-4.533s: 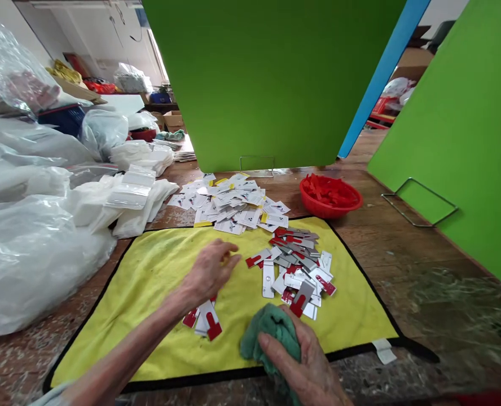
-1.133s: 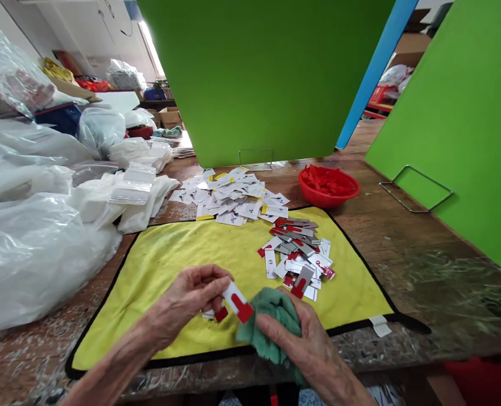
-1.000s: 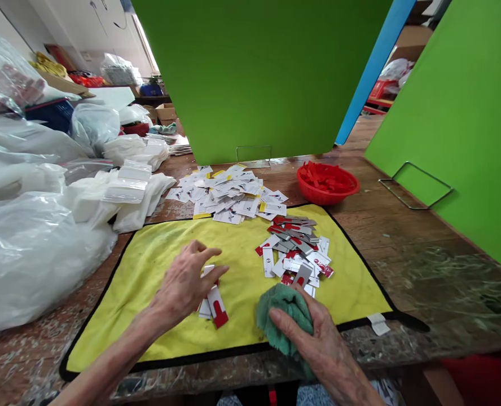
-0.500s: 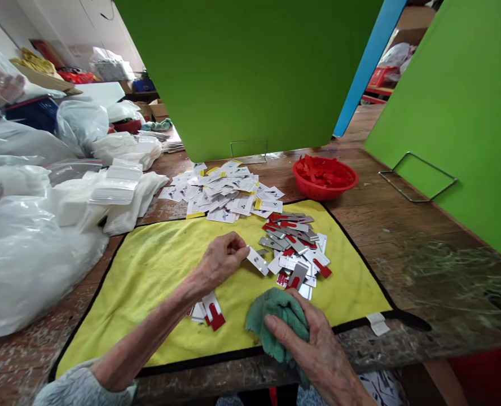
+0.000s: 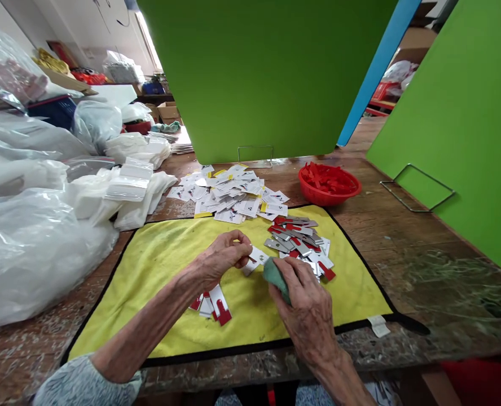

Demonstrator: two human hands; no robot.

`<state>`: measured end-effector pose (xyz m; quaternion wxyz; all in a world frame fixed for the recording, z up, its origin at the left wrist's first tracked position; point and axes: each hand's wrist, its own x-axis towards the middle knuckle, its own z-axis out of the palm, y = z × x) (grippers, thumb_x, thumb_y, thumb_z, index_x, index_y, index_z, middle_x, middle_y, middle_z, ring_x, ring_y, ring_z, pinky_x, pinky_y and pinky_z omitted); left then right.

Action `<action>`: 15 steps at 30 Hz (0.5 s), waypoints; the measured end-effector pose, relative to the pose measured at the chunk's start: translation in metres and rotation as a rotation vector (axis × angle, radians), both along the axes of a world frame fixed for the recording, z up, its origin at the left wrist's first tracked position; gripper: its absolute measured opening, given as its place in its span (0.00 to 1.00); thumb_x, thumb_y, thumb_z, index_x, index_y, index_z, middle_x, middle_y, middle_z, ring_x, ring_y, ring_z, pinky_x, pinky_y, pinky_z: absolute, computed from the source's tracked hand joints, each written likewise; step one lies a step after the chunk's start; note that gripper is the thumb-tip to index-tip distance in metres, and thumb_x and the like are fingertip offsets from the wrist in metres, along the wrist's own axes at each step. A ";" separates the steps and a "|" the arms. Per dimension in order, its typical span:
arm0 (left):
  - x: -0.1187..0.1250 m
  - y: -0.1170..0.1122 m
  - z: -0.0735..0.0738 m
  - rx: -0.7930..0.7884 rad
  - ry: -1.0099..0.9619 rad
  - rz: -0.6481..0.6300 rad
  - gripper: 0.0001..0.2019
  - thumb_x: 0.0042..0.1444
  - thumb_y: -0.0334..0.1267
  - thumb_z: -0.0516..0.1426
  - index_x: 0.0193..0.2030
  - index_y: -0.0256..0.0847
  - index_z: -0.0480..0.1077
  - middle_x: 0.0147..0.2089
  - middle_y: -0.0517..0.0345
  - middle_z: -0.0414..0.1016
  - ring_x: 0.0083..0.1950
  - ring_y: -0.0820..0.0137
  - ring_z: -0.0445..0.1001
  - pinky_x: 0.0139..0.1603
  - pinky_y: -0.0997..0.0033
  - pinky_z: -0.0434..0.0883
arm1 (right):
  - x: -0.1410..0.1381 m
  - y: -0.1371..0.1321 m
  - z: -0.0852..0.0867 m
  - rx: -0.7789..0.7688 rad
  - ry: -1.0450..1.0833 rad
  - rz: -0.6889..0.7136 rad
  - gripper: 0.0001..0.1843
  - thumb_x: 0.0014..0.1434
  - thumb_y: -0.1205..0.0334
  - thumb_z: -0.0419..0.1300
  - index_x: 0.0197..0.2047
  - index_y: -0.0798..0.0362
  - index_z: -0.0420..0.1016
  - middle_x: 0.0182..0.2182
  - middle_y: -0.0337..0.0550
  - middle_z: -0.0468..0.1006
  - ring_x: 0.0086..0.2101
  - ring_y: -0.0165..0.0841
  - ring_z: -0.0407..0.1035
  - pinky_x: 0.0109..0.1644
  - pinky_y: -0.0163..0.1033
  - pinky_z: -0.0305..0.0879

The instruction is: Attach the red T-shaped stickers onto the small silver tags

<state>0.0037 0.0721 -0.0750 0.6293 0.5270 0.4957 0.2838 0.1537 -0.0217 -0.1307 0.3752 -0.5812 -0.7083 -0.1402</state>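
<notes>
My left hand (image 5: 222, 257) is closed in a pinch on a small white-and-silver piece (image 5: 255, 258) over the yellow cloth mat (image 5: 157, 265). My right hand (image 5: 306, 301) is wrapped round a green rag (image 5: 275, 274), whose tip touches that piece. Just right of both hands lies a heap of silver, white and red pieces (image 5: 300, 243). A small stack of white-and-red pieces (image 5: 214, 304) rests on the mat below my left wrist.
Printed white cards (image 5: 229, 194) are spread beyond the mat. A red basket (image 5: 329, 184) of red strips stands at the back right. Plastic bags (image 5: 30, 225) crowd the left. Green boards (image 5: 267, 73) on wire stands rise behind and to the right.
My left hand set one piece on the small stack, then picked another from the heap. My right hand has moved forward and up with the rag until it meets that piece.
</notes>
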 end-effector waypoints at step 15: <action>-0.008 -0.022 0.014 0.033 0.011 -0.009 0.13 0.43 0.46 0.64 0.23 0.37 0.74 0.20 0.64 0.67 0.25 0.76 0.60 0.27 0.73 0.54 | 0.012 0.004 0.037 -0.446 0.683 0.172 0.12 0.63 0.57 0.55 0.44 0.53 0.74 0.34 0.43 0.80 0.32 0.36 0.74 0.37 0.40 0.73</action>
